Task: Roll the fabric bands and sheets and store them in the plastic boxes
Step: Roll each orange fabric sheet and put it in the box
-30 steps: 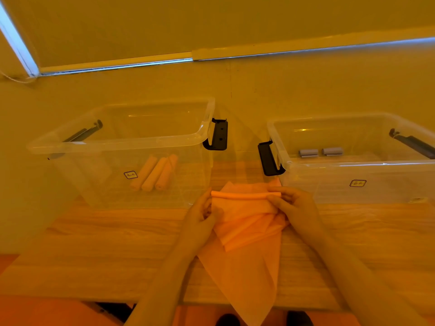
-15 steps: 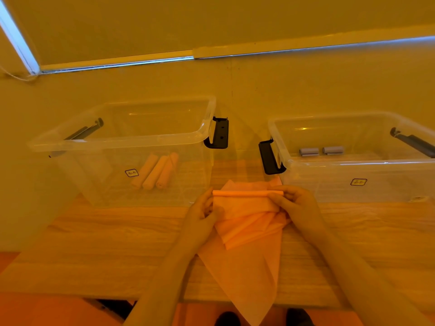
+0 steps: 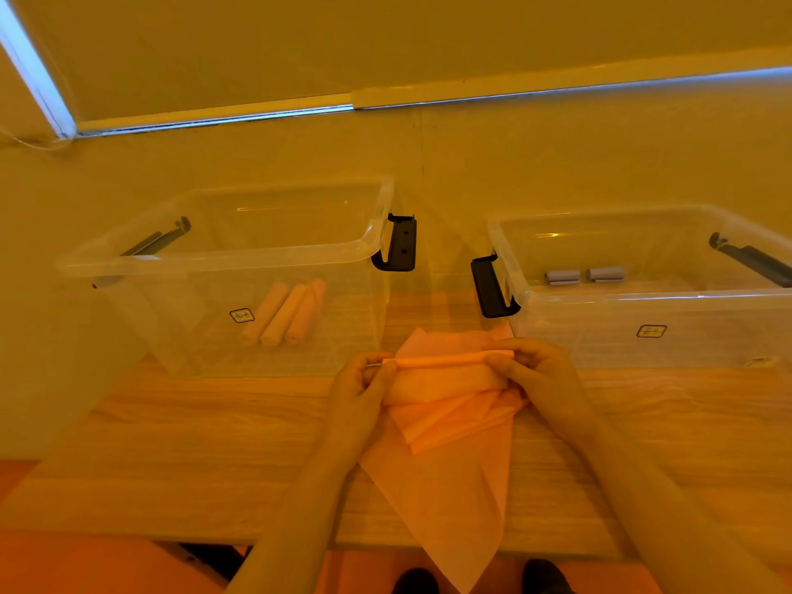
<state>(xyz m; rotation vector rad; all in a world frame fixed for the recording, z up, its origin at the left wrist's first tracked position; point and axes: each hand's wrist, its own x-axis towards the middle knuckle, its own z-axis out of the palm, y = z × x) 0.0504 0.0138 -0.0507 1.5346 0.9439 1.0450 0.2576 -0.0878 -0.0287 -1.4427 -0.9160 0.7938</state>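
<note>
An orange fabric sheet (image 3: 450,478) lies on the wooden table between two clear plastic boxes, its lower corner hanging over the front edge. Its far edge is rolled into a thin tube (image 3: 445,361). My left hand (image 3: 364,392) pinches the tube's left end and my right hand (image 3: 531,375) pinches its right end. The left box (image 3: 240,263) holds three rolled orange sheets (image 3: 285,312). The right box (image 3: 643,297) holds two small grey rolls (image 3: 585,275).
Each box has black clip handles (image 3: 400,248) on its ends, and the inner ones face the gap where the sheet lies. A wall rises close behind the boxes. The wooden tabletop (image 3: 205,448) stretches left and right of my arms. Dark shoes (image 3: 415,583) show below the table edge.
The rolled tube has grown slightly thicker as my fingers turn it toward me. The loose fabric below has bunched up a little. The boxes have not moved.
</note>
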